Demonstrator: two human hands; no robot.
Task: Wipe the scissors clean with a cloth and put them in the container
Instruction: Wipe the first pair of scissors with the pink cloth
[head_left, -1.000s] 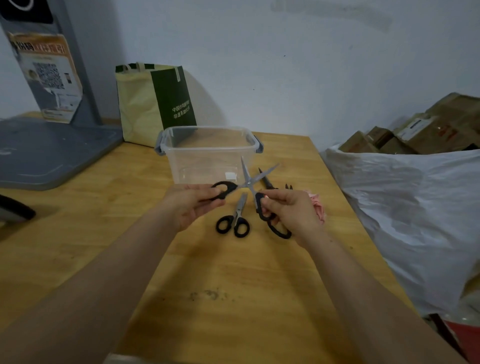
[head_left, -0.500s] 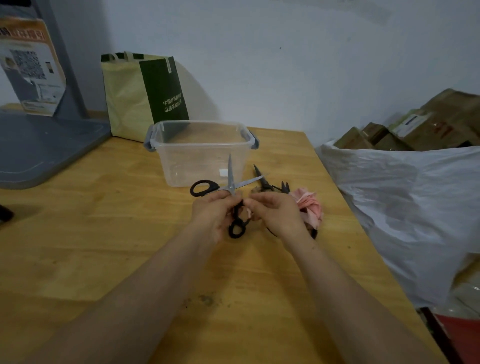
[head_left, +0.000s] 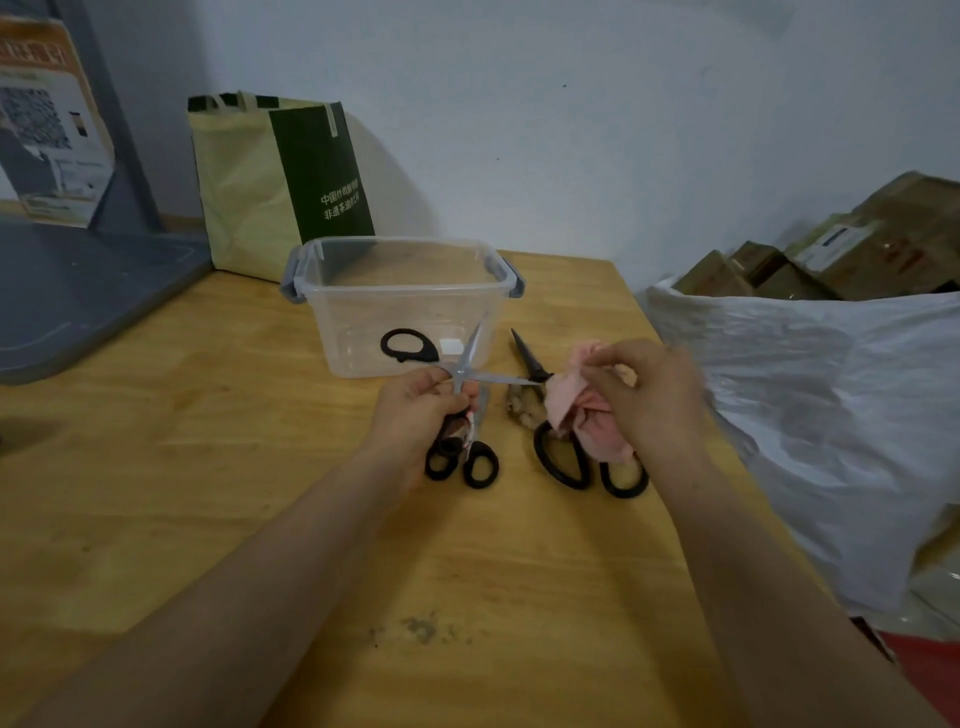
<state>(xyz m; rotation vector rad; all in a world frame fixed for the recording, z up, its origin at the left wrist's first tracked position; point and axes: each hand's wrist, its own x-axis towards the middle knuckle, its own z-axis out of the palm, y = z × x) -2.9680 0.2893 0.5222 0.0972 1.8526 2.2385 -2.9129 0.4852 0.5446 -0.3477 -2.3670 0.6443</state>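
My left hand (head_left: 418, 410) grips a pair of scissors (head_left: 467, 358) by one black handle near the pivot. Its blades are spread wide and its other black loop sticks out to the left in front of the clear plastic container (head_left: 363, 270). My right hand (head_left: 652, 395) holds a crumpled pink cloth (head_left: 582, 421) at the tip of the blade that points right. A small black-handled pair of scissors (head_left: 467, 467) lies on the table just under my left hand. A larger all-black pair of scissors (head_left: 566, 457) lies partly under the cloth.
A brownish clump (head_left: 522, 408) lies on the wooden table (head_left: 208, 467) between the scissors. A yellow-green bag (head_left: 270, 182) stands behind the container, a grey stand base (head_left: 78, 291) lies at far left. A white plastic sack (head_left: 805, 415) and cardboard boxes (head_left: 857, 249) sit beyond the right edge.
My right hand has let go of the scissors' handle, picked up the pink cloth from the table and brought it to the blade tip. My left hand keeps the open scissors.
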